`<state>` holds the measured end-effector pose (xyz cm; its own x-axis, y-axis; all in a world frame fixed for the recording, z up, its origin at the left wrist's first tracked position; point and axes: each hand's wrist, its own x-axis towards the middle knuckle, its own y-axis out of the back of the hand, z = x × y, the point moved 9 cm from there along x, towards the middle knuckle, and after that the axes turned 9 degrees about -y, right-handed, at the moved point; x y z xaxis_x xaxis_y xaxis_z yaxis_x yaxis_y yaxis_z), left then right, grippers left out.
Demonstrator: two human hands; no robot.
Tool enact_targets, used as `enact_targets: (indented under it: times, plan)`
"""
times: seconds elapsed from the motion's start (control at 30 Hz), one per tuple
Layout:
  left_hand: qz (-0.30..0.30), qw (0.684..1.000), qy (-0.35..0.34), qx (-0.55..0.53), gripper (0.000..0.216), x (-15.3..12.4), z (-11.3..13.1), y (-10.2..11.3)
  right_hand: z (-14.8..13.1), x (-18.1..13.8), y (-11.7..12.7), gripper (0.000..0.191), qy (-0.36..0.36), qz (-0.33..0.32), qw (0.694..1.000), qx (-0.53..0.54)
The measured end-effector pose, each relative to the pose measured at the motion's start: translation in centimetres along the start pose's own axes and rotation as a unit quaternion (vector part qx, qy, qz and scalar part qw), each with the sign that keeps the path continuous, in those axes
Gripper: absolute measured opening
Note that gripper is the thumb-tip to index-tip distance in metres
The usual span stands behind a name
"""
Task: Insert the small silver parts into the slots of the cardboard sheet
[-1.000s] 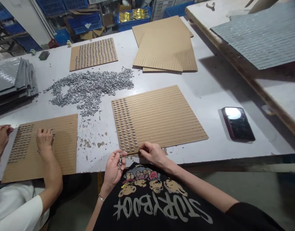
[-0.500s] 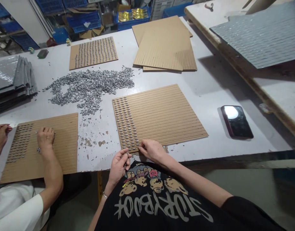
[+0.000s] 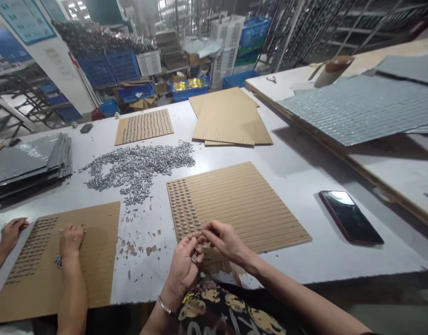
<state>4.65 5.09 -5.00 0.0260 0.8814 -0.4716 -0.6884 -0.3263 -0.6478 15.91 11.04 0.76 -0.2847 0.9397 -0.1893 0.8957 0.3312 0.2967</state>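
Brown slotted cardboard (image 3: 234, 204) lies at the near edge of the white table (image 3: 304, 153), its left columns already filled with small silver pieces while the rest of its grooves stay bare. Both of the person's hands meet over its near left corner. The left hand (image 3: 184, 265) is cupped, fingers curled, and seems to keep a few silver pieces as a ready supply, though they are too small to make out for sure. The right hand (image 3: 224, 239) reaches across to it with thumb and forefinger pinched together, probably on a single piece, just beside the last filled column, so the reach to the next slot is short.

The loose heap of silver pieces (image 3: 140, 165) sits toward the middle of the table, within reach of both workers. At the near left corner a co-worker's hands (image 3: 71, 239) rest flat on a second slotted board (image 3: 77, 260), likewise partly filled from its left side. A dark phone (image 3: 349, 216) lies face up near the right edge, apart from the work. Spare boards (image 3: 231, 118) are stacked at the far edge, and grey sheets (image 3: 28, 160) pile at the left edge.
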Motion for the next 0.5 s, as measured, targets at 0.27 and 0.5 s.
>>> enact_targets:
  times: [0.27,0.5]
  plan:
    - [0.085,0.992,-0.092,0.029,0.005,9.5,8.2,-0.4,0.9,15.8,4.8,0.022,-0.04,0.098,0.991,-0.08]
    - [0.117,0.98,-0.146,0.063,0.012,15.5,10.9,-0.6,1.8,22.2,3.1,0.018,-0.091,0.113,0.972,-0.185]
